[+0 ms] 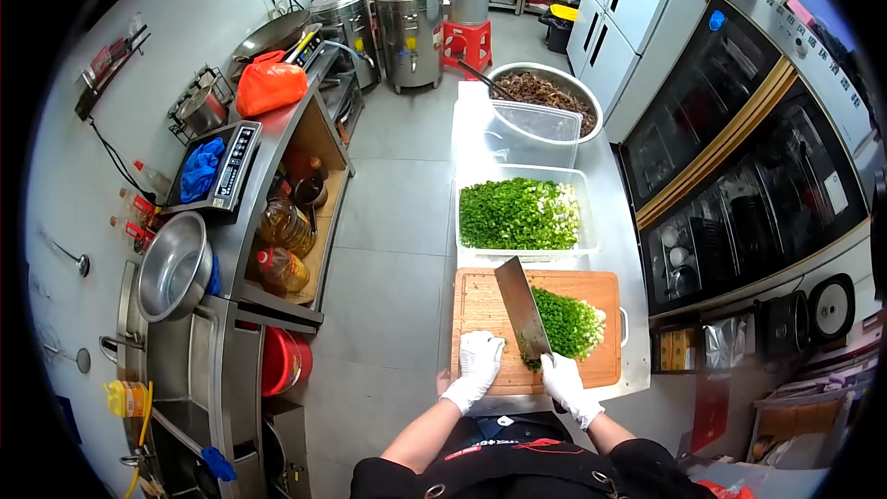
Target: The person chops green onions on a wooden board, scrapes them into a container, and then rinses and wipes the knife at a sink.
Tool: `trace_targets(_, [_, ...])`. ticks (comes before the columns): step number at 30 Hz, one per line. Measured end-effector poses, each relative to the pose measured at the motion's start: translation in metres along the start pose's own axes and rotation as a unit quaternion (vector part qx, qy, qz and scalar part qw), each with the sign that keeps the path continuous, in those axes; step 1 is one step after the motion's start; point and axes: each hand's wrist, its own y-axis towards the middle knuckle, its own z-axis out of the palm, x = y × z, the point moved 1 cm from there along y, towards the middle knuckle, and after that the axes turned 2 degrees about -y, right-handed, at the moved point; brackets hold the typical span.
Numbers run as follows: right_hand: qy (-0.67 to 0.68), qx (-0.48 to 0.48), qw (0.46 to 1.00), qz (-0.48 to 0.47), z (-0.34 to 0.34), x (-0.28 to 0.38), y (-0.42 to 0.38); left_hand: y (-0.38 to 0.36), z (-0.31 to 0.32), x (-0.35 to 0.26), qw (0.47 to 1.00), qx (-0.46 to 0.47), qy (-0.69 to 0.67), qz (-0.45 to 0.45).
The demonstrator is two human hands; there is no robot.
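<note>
My right hand (pixel 565 385), in a white glove, grips the handle of a cleaver (pixel 519 305). The broad blade stands on edge on a wooden cutting board (pixel 476 300), against the left side of a pile of chopped green onions (pixel 568 322). Left of the blade, my gloved left hand (pixel 479 362) rests on the board with its fingers curled together. A green bit shows by its fingertips; whatever lies under them is hidden. Beyond the board sits a clear plastic bin (pixel 591 238) full of chopped green onions (pixel 517 212).
A large metal bowl (pixel 596 120) of brown strips stands at the table's far end, beside a clear lid (pixel 531 134). At left runs a steel counter with a metal basin (pixel 176 266) and an induction cooker (pixel 236 166). Glass-door cabinets (pixel 739 194) line the right.
</note>
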Motion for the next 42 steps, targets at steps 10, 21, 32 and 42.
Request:
trace_targets(10, [0.014, -0.008, 0.998, -0.067, -0.010, -0.003, -0.002, 0.008, 0.008, -0.011, 0.999, -0.039, -0.007, -0.035])
trace_targets(21, [-0.020, 0.032, 0.999, -0.024, -0.028, 0.019, -0.017, 0.001, 0.007, -0.006, 0.999, -0.035, -0.014, -0.011])
trace_targets(32, [-0.140, 0.012, 0.990, -0.032, 0.004, 0.025, -0.003, 0.006, 0.004, -0.006, 1.000, -0.014, -0.016, -0.008])
trace_targets(42, [-0.029, 0.031, 0.999, -0.016, -0.020, 0.024, -0.013, 0.007, 0.002, -0.006, 1.000, -0.018, -0.019, -0.009])
